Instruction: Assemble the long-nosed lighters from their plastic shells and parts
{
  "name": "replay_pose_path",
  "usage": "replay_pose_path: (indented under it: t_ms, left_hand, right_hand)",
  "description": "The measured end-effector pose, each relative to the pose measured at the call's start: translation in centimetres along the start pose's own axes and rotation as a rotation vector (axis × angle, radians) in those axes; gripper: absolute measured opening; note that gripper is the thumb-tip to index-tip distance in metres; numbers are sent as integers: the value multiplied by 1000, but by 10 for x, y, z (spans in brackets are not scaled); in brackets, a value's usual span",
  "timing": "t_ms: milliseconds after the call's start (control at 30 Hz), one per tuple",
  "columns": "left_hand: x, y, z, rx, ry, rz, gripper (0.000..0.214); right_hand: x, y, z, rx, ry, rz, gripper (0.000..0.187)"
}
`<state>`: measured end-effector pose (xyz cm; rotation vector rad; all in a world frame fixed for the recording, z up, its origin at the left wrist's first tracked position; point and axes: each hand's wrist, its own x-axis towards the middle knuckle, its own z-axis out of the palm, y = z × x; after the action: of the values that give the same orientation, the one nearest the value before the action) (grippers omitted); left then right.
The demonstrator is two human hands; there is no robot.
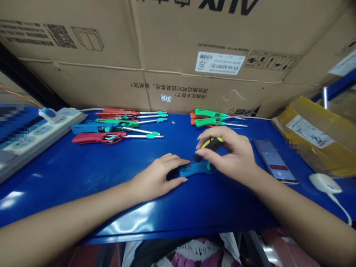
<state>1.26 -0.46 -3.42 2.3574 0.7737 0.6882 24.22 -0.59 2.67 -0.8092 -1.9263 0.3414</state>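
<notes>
A blue lighter (pixel 196 169) with a long-nosed handle shape lies on the blue tabletop in front of me. My left hand (pixel 164 174) holds its left end down, thumb on the near side and fingers on the far side. In my right hand (pixel 232 152) is a black and yellow screwdriver (pixel 210 145), gripped by the handle and tilted. Its shaft points down and left to the lighter's upper face, near my left fingertips. Whether the tip sits in a screw is too small to tell. The lighter's right end is partly hidden beneath my right hand.
Several red, green and blue lighters (pixel 97 138) lie at the back left. More green and orange ones (pixel 210 121) lie at back centre. A power strip (pixel 41 129) is left; a phone (pixel 275 161), white device (pixel 325 183) and yellow-taped package (pixel 314 137) are right. Cardboard (pixel 167 44) stands behind.
</notes>
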Motion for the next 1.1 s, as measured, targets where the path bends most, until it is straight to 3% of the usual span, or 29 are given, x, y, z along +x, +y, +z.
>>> replay_pose_path:
  t_ms: [133,333,467,567,633,867,967,1100]
  left_hand:
    - [1,5,-3,60,-32,-49,43]
    - [6,10,-6,150,-55,-56,43]
    - [10,14,-10,288,-99,-49,44]
    - [15,15,-11,417,-153,-24,45]
    - [21,15,-8,451,-170,9,43]
    - [44,11,6,353,-161,4,20]
    - [57,4,-1,330,-101,11,20]
    - [82,-9,-16,357,34,27,27]
  right_hand:
    - [2,7,-9,317,176,287,16]
    - [-1,21,-27,482,365,375,23]
    - [-3,45,-41,708,495,514,20]
    - [-2,65,-50,1002,428,737,5]
    - [0,73,-52,1054,393,774,5]
    - [5,64,-51,1171,358,743,13]
    - [5,63,-57,1166,302,731,22]
    - [4,61,-58,1002,168,706,30]
